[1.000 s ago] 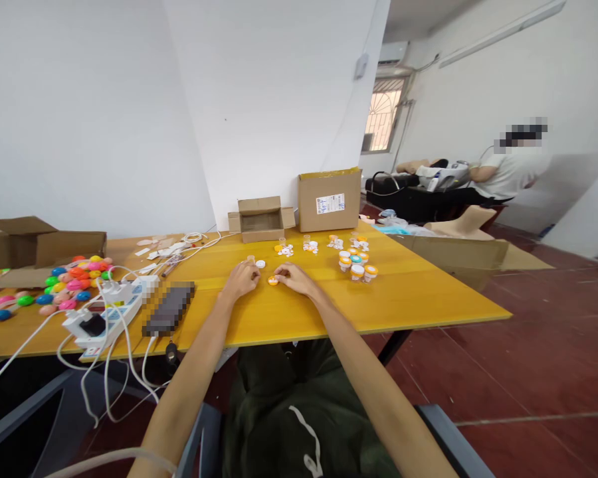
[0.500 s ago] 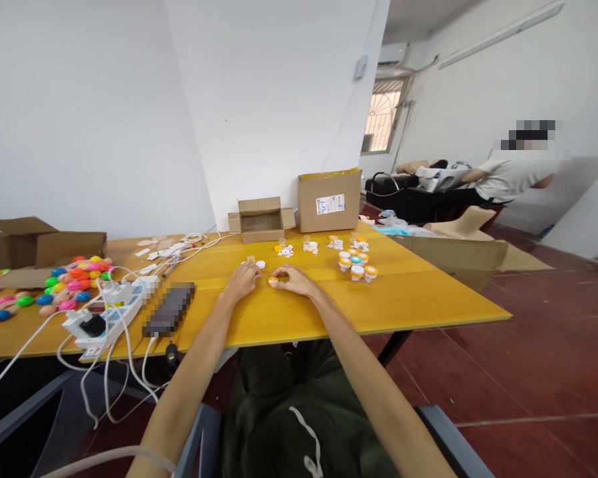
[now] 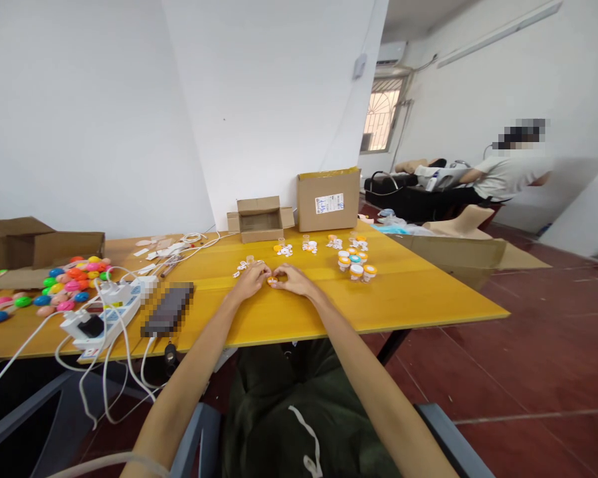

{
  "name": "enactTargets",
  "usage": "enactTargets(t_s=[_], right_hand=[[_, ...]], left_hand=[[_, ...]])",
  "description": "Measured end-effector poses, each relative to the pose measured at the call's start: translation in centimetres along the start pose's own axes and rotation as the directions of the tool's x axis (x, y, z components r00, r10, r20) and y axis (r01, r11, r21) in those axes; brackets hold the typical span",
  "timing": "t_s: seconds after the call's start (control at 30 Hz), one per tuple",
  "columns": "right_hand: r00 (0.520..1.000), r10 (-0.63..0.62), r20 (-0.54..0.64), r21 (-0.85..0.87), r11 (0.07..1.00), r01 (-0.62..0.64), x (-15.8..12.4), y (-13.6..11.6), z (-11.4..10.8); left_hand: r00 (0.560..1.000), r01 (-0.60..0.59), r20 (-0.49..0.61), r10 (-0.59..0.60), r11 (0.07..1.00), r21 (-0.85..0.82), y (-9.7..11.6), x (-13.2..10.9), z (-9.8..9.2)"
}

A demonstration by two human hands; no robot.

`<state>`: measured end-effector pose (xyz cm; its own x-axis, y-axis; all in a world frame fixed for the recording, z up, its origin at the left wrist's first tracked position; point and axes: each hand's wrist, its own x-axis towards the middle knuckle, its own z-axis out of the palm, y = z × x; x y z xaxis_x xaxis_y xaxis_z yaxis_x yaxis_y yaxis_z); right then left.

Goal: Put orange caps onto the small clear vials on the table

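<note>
Near the middle of the tabletop (image 3: pixel 403 292), in the head view, a small orange-and-white cap (image 3: pixel 272 282) lies between the two hands. The right hand (image 3: pixel 294 281) bends inward, its fingers pinching the cap from the right. The left hand (image 3: pixel 252 281) curls close on the other side; whether its fingers are pressed together or touch the cap, I cannot tell. Just beyond the left hand are a clear cup (image 3: pixel 250 259) and some small white pieces (image 3: pixel 239 269).

Farther back sit separate groups of small pieces (image 3: pixel 284 250) with clear cups, and to the right of the hands stands a cluster of lidded containers (image 3: pixel 357 271), mostly with orange-and-white lids. Behind them are an open carton (image 3: pixel 262 232) and a taller taped box (image 3: pixel 329 206). At the left are colourful plastic balls (image 3: pixel 74 274), a white power strip (image 3: pixel 124 309) and a dark, blurred device (image 3: pixel 168 309). A person in a white shirt (image 3: pixel 508 176) sits beyond the tabletop, at the right.
</note>
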<state>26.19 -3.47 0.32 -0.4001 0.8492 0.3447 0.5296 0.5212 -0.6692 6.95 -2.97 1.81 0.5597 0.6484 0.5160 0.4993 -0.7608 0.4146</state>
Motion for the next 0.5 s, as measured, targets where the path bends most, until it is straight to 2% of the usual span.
enactTargets(t_s=[0.17,0.5], right_hand=[[0.999,-0.032,-0.006,0.009,0.999,0.032,0.24,0.63,0.26],[1.000,-0.014,0.002,-0.008,1.000,0.014,0.24,0.68,0.20]], left_hand=[[0.999,-0.032,0.026,0.032,0.999,0.010,-0.37,-0.07,0.22],[0.999,-0.027,0.045,0.026,0.999,0.019,-0.14,-0.01,0.23]])
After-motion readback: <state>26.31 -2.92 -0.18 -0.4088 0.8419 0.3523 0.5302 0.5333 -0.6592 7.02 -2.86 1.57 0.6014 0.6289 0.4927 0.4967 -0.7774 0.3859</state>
